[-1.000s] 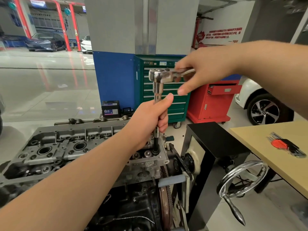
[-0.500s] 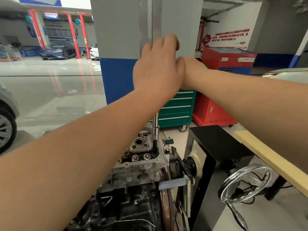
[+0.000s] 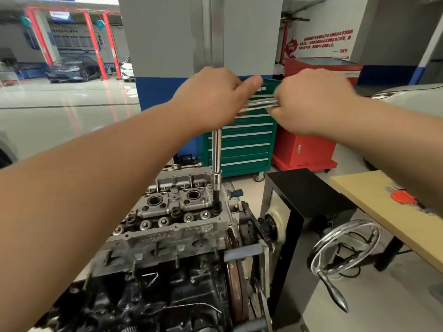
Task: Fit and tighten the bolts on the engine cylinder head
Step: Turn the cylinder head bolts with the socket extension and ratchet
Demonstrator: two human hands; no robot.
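Note:
A grey aluminium cylinder head [image 3: 182, 219] sits on a dark engine block held in a stand. A long chrome extension bar [image 3: 217, 154] stands upright, its socket down in a bolt hole at the head's far right corner. My left hand [image 3: 211, 101] covers and grips the ratchet's head at the top of the bar. My right hand [image 3: 309, 104] is wrapped round the ratchet handle [image 3: 261, 104], which points to the right. The bolt itself is hidden inside the socket.
A black engine stand [image 3: 302, 200] with a chrome handwheel [image 3: 345, 248] stands to the right. A wooden bench [image 3: 393, 216] with a red hex key set [image 3: 402, 196] lies at the right edge. Green [image 3: 244, 144] and red [image 3: 304, 149] tool cabinets stand behind.
My left hand has gone from the bar's shaft up to the ratchet head. My right hand has swung the handle out to the right. The camera has tilted down.

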